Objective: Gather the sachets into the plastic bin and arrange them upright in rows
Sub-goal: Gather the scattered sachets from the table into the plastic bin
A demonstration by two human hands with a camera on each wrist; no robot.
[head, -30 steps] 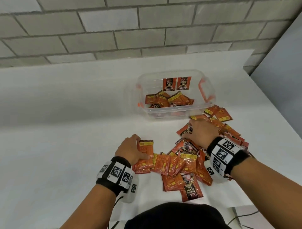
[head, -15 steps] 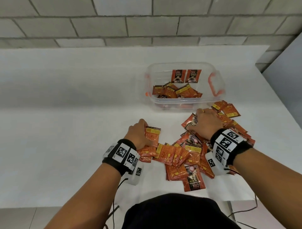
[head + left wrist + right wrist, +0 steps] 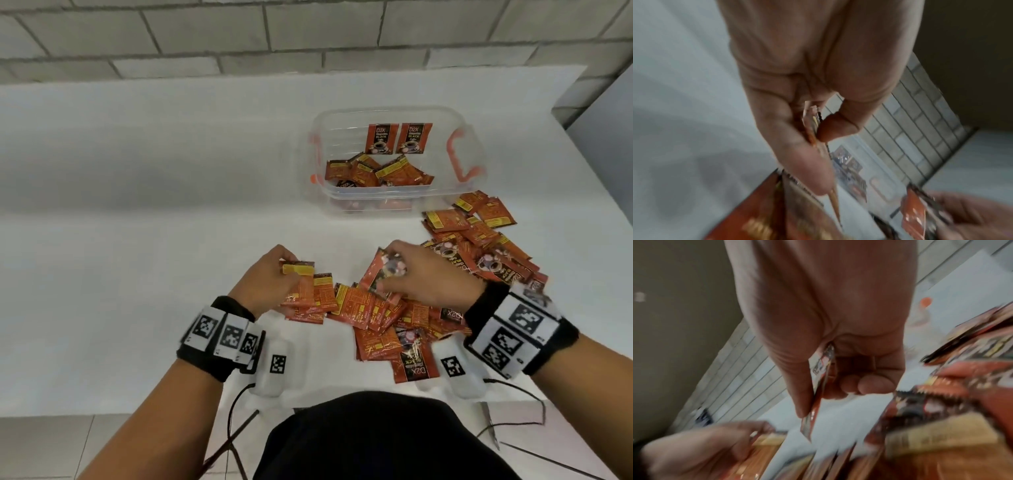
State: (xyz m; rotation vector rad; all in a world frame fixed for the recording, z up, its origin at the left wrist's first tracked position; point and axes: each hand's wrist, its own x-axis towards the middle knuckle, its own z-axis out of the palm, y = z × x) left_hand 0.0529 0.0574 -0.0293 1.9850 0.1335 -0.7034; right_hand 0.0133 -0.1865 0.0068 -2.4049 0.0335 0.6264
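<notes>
Left hand point(image 3: 270, 277) pinches a small stack of sachets point(image 3: 303, 284), thumb on top, lower centre-left of frame. Right hand point(image 3: 431, 277) pinches one sachet point(image 3: 385, 270) at centre. Loose pile point(image 3: 394, 318) sits between and right of both hands. Clear plastic bin point(image 3: 394, 202) upper right: two sachets point(image 3: 397, 138) upright against far wall, others lying flat.

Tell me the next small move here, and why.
Probably carry both handfuls to the plastic bin and stand them beside the two upright sachets: the left hand and right hand each already pinch sachets, and many remain loose on the table.
</notes>
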